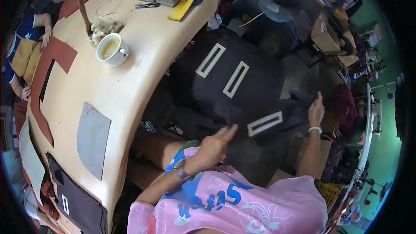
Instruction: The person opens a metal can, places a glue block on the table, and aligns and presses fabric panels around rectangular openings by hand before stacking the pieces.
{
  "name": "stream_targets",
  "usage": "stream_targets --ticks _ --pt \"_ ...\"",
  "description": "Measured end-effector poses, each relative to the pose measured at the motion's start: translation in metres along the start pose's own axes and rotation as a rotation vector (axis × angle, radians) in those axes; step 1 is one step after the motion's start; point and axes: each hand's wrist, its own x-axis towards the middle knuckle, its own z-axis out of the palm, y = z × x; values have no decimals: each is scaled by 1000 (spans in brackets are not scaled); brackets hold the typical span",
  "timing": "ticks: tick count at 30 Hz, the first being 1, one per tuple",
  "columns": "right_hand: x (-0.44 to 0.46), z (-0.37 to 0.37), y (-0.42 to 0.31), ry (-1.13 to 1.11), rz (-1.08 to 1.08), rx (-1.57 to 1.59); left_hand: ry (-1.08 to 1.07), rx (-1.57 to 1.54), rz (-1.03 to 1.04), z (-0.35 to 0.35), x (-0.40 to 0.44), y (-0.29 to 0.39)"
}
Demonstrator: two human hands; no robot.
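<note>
A dark cloth panel [255,76] with three pale rectangular frames is spread in front of me, beside the table; its near edge looks folded and slightly blurred. One frame [265,124] lies closest to me, between my hands. My left hand [211,149], with a watch on the wrist, has its fingers stretched toward the near left edge of the cloth. Whether they touch it is hard to see. At the right corner of the same cloth is my right hand [316,112], a white bracelet on its wrist; its thumb side meets the bunched fabric and the index finger points up.
Along my left runs a long pale table [130,82] with a rounded edge. On it are a cup of brown drink [112,50], a grey curved piece [93,138], brown pieces [65,54] and a yellow ruler [190,0]. Another person's hand [47,39] rests across the table. A black fan [277,8] stands ahead.
</note>
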Motion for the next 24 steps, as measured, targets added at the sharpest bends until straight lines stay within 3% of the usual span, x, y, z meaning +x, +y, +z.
stream_targets --ticks 2,5,7,9,14,24 --pt "26 -14 40 130 -109 -21 -258 0 48 15 17 20" --pt "67 -26 41 293 -174 27 -320 45 116 37 28 24" --pt "74 -31 -1 298 -183 -80 -252 77 99 47 24 19" --pt "96 -7 -26 147 -74 -55 -207 126 44 57 16 11" --pt "115 75 -92 29 -137 91 -314 150 -233 72 2 -8" --pt "125 151 -143 -65 -157 186 -250 102 -384 82 4 -44"
